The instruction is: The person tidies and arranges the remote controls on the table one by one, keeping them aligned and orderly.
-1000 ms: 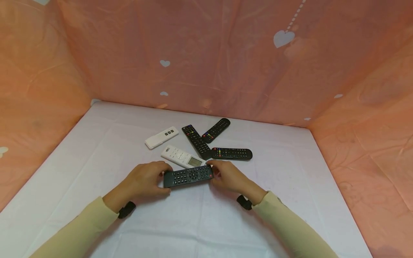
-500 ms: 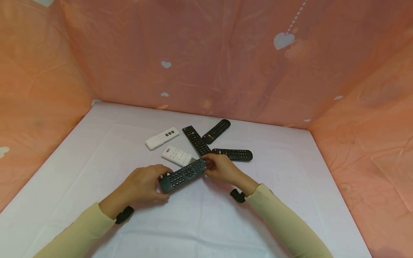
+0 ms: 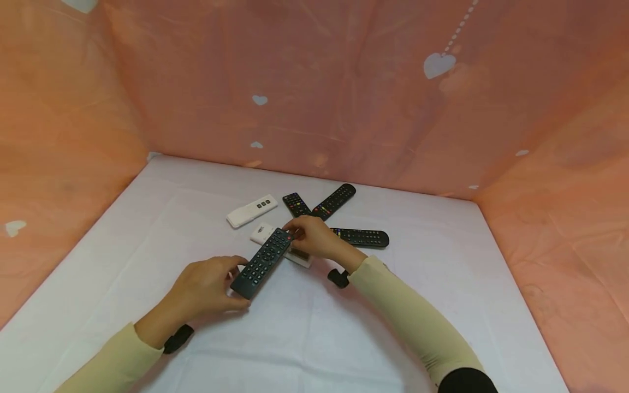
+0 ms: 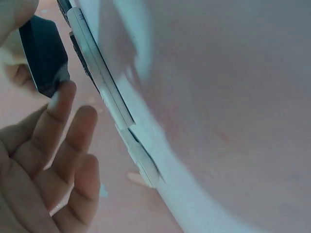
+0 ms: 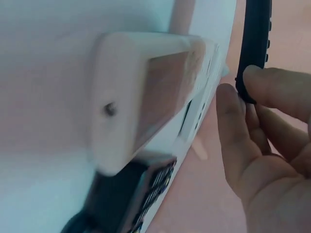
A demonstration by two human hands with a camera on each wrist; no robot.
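A black remote control [image 3: 262, 263] is held slanting between both hands, its button side up. My left hand [image 3: 203, 286] pinches its near end, thumb at the lower edge and fingers at the upper one. The left wrist view has an index fingertip at the corner of the remote's dark end [image 4: 44, 56]. With thumb and fingers, my right hand [image 3: 316, 237] grips the far end, beside the red button; the right wrist view shows that pinch [image 5: 255, 82]. Beneath the right hand lies a white air-conditioner remote [image 5: 119, 104] with a display, partly covered in the head view.
Behind the hands, a white three-button remote [image 3: 252, 211] lies at the left. Three more black remotes lie close together: one partly hidden [image 3: 296, 204], one angled at the back [image 3: 335, 201], one at the right [image 3: 365, 238]. Orange cloth walls [image 3: 314, 109] enclose the white table [image 3: 442, 305].
The held remote has turned from nearly level to a steep slant. Its right end swung away and leftward with my right hand, while my left hand shifted slightly left and nearer.
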